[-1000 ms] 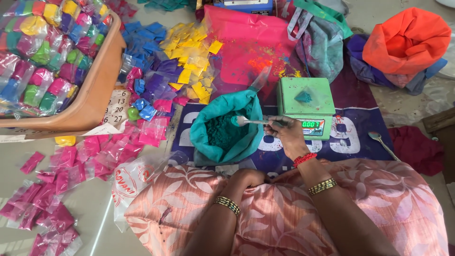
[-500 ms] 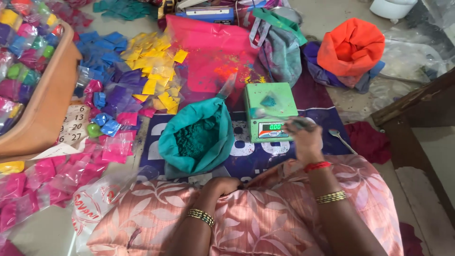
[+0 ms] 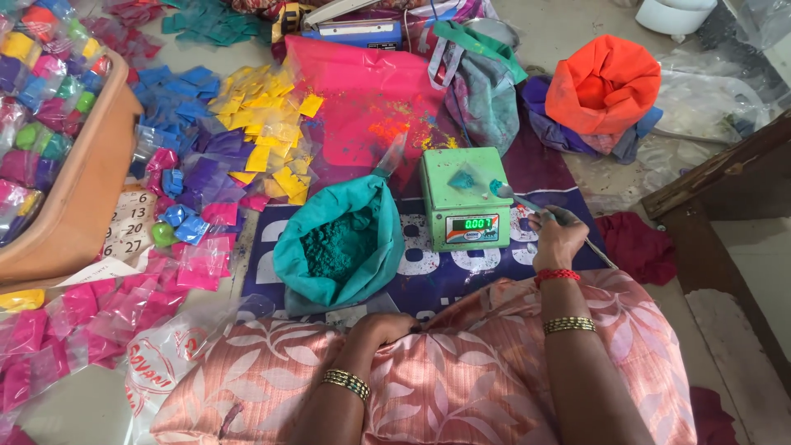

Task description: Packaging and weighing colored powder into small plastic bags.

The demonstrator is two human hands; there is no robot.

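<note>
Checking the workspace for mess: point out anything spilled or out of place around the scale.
Orange and yellow powder is spilled loose on the pink sheet behind the green scale, outside any packet. The right hand holds a spoon over the scale's edge; the teal powder bag stands open. Nothing looks damaged.

scale (image 3: 464, 198): smooth plastic | bag (image 3: 339, 247): matt cloth | spoon (image 3: 519, 198): probably metal | sachets (image 3: 264, 124): glossy plastic

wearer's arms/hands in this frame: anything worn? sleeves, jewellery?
Both forearms are bare, with no sleeves showing. The left hand has one gold beaded bangle at the wrist. The right hand has a red beaded band at the wrist and a gold bangle further up the forearm.
</note>
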